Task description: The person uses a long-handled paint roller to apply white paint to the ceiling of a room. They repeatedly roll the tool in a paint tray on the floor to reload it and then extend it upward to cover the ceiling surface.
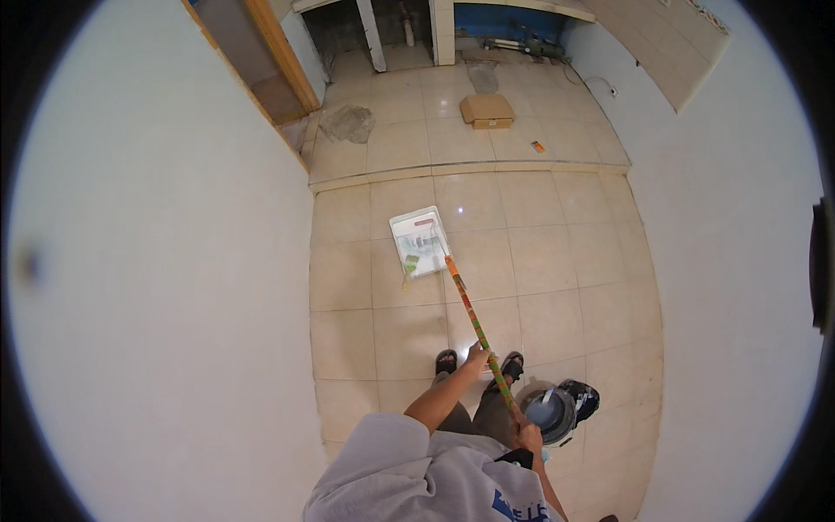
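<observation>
Both my hands are closed around a long pole point(470, 311) banded in red and green. My left hand point(477, 356) grips it at mid-length, in front of my feet. Lower down, close to my body, my right hand point(525, 432) wraps round its near end. An orange handle joins the pole's far end to a wire frame with a paint roller point(424, 223). The roller lies over the upper part of a white paint tray point(403, 228) on the floor. A brush with green on it point(411, 263) rests at the tray's near left corner.
By my right foot stands a bucket point(570, 418) with grey contents, a black plastic bag point(584, 398) beside it. White walls rise on both sides. Beyond a raised step point(470, 171) lie a cardboard box point(488, 111), a grey sheet point(348, 123) and a small orange item point(538, 147).
</observation>
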`<state>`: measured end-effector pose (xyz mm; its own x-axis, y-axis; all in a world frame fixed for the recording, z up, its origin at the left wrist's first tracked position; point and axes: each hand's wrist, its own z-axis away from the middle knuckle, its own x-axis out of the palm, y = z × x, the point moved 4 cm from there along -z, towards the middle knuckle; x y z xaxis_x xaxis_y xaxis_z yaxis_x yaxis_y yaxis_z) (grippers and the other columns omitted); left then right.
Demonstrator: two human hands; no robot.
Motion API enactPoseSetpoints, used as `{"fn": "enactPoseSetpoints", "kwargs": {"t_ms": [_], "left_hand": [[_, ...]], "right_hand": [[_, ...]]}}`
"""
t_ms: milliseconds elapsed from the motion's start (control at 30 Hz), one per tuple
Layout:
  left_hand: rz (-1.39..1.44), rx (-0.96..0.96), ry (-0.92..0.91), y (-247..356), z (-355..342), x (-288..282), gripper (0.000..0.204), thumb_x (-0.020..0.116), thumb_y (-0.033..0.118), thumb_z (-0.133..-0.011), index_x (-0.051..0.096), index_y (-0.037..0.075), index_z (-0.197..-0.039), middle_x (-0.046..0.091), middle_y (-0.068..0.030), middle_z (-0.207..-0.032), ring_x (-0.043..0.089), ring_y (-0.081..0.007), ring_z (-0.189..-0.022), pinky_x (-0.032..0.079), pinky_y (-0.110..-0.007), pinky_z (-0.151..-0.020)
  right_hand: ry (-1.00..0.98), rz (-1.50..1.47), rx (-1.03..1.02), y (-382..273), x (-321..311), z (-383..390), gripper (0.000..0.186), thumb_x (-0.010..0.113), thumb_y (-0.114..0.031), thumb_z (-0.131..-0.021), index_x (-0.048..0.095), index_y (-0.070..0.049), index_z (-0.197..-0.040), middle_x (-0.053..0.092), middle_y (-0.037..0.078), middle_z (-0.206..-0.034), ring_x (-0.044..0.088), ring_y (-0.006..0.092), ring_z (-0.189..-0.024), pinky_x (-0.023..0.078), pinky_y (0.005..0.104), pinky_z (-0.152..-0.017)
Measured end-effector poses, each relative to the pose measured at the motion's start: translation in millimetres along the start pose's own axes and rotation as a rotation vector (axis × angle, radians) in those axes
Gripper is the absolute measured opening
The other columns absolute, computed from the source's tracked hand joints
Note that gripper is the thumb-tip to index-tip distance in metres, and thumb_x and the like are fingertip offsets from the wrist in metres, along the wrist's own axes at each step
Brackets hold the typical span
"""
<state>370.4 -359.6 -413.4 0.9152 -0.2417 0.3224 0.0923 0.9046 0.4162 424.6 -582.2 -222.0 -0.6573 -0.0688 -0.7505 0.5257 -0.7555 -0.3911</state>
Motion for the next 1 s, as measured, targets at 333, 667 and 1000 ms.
{"fn": "enactPoseSetpoints", "kwargs": {"t_ms": [333,667,1000], "left_hand": [[0.021,0.012,-0.054,-11.9,-13.2,-16.9,0.044,0.055,0.006,-0.1,0.04,0.01,-0.142,0.062,-0.013,-0.106,0.07,-0.0313,-0.097,0.059,-0.053,-0.087],[-0.04,-0.072,-0.123,-29.9,21.6,-11.2,0.038,0.06,0.009,-0.1,0.045,0.004,-0.134,0.063,-0.0149,-0.113,0.071,-0.0324,-0.1,0.06,-0.048,-0.088],[-0.072,-0.012,-0.262,-63.6,41.1,-5.8,0.036,0.058,0.015,-0.101,0.043,0.009,-0.132,0.063,-0.0153,-0.114,0.069,-0.0289,-0.101,0.059,-0.047,-0.087]], "right_hand": [[-0.021,0.065,-0.005,-35.2,-17.6,-0.3,0.048,0.054,-0.019,-0.096,0.055,-0.034,-0.141,0.07,0.026,-0.098,0.068,0.0457,-0.088,0.054,0.055,-0.077],[-0.028,0.076,-0.062,10.9,-7.0,27.6,0.049,0.056,-0.01,-0.095,0.058,-0.027,-0.142,0.068,0.026,-0.086,0.07,0.0395,-0.08,0.053,0.048,-0.068],[-0.087,0.055,-0.122,51.8,-8.2,68.7,0.061,0.058,-0.006,-0.092,0.051,-0.025,-0.149,0.07,0.022,-0.093,0.07,0.0345,-0.079,0.053,0.0462,-0.069]]}}
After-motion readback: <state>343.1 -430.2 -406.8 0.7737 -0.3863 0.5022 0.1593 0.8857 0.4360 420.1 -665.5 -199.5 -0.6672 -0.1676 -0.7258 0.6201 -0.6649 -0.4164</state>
